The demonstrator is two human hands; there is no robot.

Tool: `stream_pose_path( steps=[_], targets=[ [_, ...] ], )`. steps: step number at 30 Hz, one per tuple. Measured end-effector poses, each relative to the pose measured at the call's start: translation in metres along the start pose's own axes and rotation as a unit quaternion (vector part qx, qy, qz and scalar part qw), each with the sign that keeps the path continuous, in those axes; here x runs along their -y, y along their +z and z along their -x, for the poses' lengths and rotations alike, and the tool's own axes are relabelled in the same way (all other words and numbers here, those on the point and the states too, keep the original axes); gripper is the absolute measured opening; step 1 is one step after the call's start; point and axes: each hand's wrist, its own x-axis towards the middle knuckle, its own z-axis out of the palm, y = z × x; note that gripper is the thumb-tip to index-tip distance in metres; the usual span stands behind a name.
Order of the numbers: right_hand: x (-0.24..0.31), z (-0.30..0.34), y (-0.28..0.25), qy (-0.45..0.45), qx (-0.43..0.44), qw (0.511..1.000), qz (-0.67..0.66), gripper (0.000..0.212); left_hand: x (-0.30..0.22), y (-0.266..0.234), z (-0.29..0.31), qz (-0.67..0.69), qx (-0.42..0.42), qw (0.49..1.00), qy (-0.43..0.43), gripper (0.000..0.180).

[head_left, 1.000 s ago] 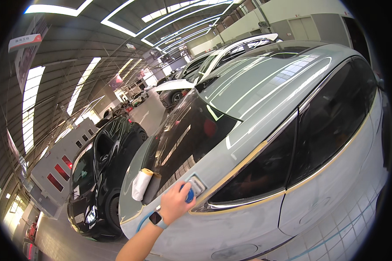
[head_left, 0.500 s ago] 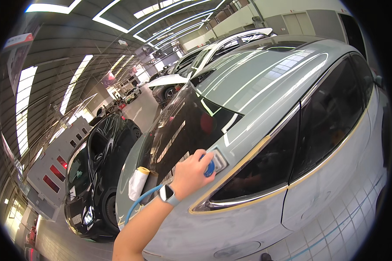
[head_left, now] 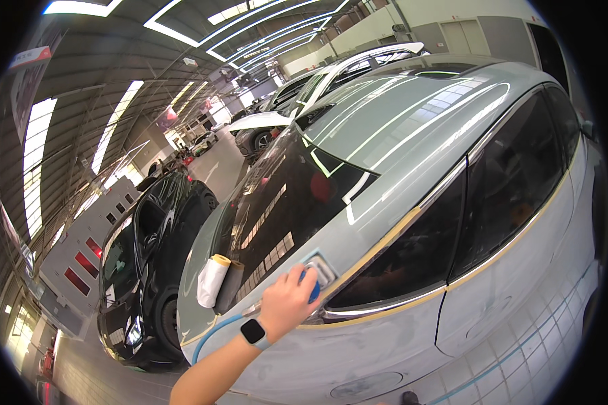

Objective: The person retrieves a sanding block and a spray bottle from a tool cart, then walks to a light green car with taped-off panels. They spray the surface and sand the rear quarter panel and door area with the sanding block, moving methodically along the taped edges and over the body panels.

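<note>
My left hand, a watch on its wrist, is closed around the blue top of a flat sander. The sander's grey, rectangular base lies against the rear pillar of a grey-green car, between the rear glass and the side window. A blue hose trails from the tool toward the lower left. Yellow masking tape borders the side window. Below that window, the body panel looks dull and whitish, as if sanded or primed. My right hand is out of view.
A roll of masking film with a yellow edge rests on the car's rear, beside the glass. To the left stands a black car. A white car with raised panels is beyond the roof. Tiled floor lies at right.
My left hand and the sander have slid down the pillar, toward the lower left, along the taped window edge. The hose has shifted with them. My grip stays closed.
</note>
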Motion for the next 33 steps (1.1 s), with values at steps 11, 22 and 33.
stream_pose_path(
  steps=[11, 22, 33],
  targets=[
    [-0.017, 0.001, -0.008, -0.004, -0.013, 1.0, 0.014, 0.049, -0.012, 0.001, -0.042, -0.016, 0.02, 0.999, 0.027, 0.05],
    [-0.004, -0.019, 0.0, 0.042, 0.001, 0.999, 0.032, 0.048, 0.045, -0.011, 0.073, 0.048, 0.007, 0.996, -0.073, 0.051],
    [0.009, -0.018, -0.001, 0.038, -0.027, 0.999, -0.009, 0.045, 0.07, -0.005, -0.064, 0.176, 0.037, 0.983, -0.049, 0.045]
  ],
)
